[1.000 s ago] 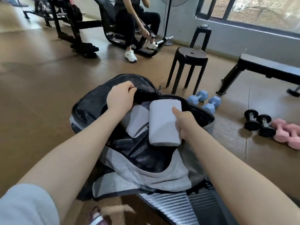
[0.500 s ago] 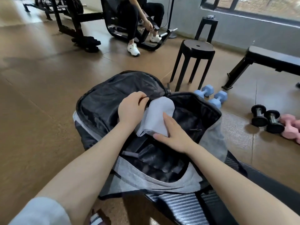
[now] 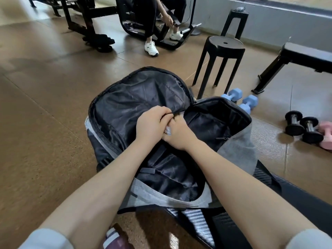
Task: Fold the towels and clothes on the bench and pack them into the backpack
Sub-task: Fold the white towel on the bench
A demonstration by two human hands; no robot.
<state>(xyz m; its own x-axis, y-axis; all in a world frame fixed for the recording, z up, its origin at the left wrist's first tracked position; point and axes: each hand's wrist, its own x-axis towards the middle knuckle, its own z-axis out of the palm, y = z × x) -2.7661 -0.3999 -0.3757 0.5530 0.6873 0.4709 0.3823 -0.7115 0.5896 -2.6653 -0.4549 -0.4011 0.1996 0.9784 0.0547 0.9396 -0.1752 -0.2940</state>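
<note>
Our right hand (image 3: 177,131) had pushed the towel (image 3: 168,130) nearly out of sight into the backpack (image 3: 140,97), fingers hidden; our left hand (image 3: 152,124) pinched its pocket edge.

1. The floor (image 3: 45,108) is brown and smooth, with faint seams and a soft sheen of daylight.
2. Beyond the grip, a grey wall (image 3: 280,24) runs under a dark-framed window (image 3: 287,1).
3. Just past and right of the grip stands a black stool (image 3: 225,45); a second stool (image 3: 237,18) stands behind it against the wall.
4. Far right of the grip, a black flat bench (image 3: 305,56).
5. Beyond and left, black exercise machines (image 3: 86,18).
</note>
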